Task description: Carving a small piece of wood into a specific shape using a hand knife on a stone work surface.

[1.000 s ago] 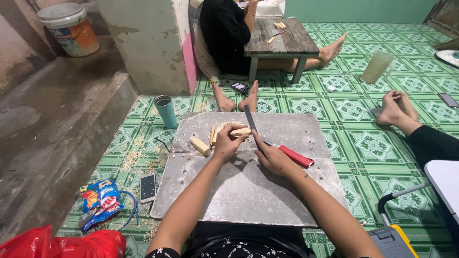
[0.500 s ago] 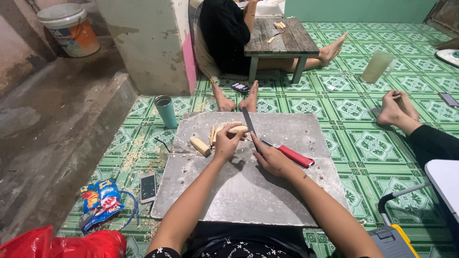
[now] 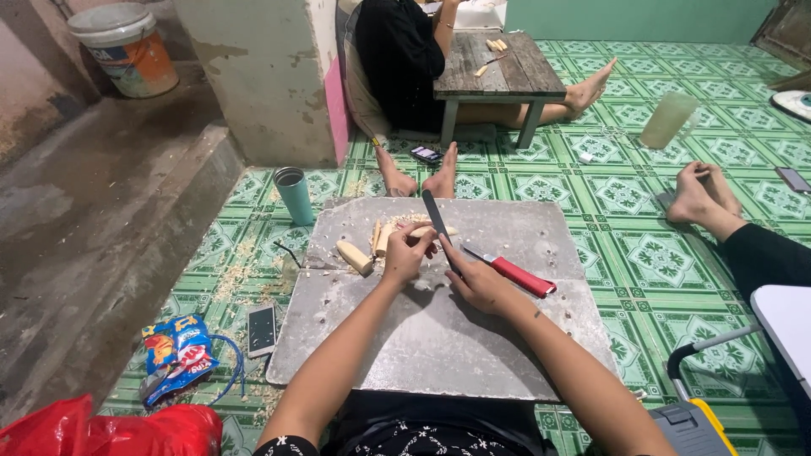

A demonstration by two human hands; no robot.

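Green patterned tiles cover the floor, and a flat grey slab lies on them in front of the person. Bits of pale wood shavings lie on the slab and on the tiles beside it.

The left hand is curled around a small pale wood stick, holding it just above the far part of the slab. The right hand is closed around the handle of a dark knife. The blade points up and away, and it touches the stick by the left fingers.

More pale wood pieces lie in a little pile on the slab, just left of the left hand. A second knife with a red handle lies on the slab, just right of the right hand.

A teal cup stands on the tiles near the slab's far left corner. A phone lies flat by the slab's left edge, next to a bright snack bag.

Another person sits behind a low wooden table, with bare feet near the slab's far edge.
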